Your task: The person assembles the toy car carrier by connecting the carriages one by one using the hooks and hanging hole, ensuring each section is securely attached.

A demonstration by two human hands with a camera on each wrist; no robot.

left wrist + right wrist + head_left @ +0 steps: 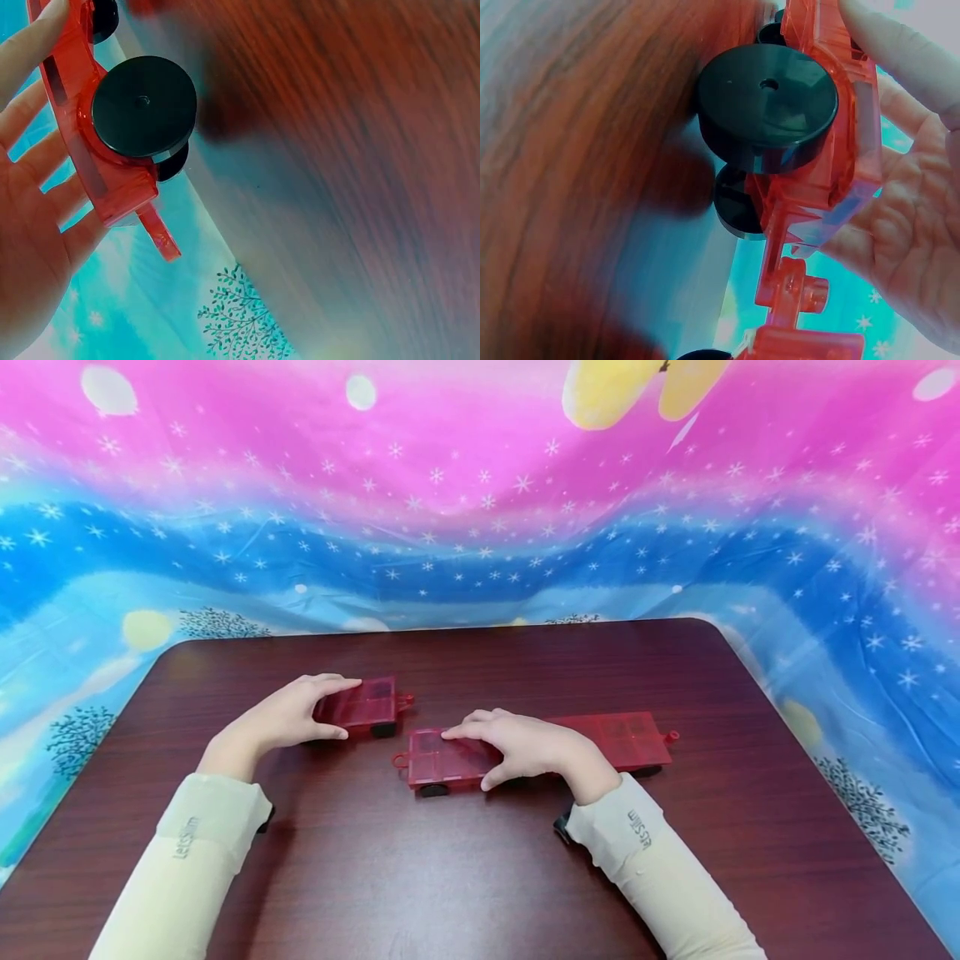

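My left hand (283, 717) holds a see-through red toy car base (375, 700) by its sides, thumb on the near side and fingers across the far one. Black wheels (142, 106) show under it in the left wrist view. With my right hand (534, 747) I grip a second red car base (435, 760) the same way. Behind it, a third red car base (622, 737) is joined by a hitch (791, 281). A ring (401, 761) on the second base's left end stands apart from the peg (407, 699) of the left one, which sits farther back.
The cars are on a dark brown wooden table (420, 877) with rounded far corners. A pink and blue cloth (480, 518) with snowflakes hangs behind it and along its sides. Another hitch peg (672, 737) sticks out at the third base's right end.
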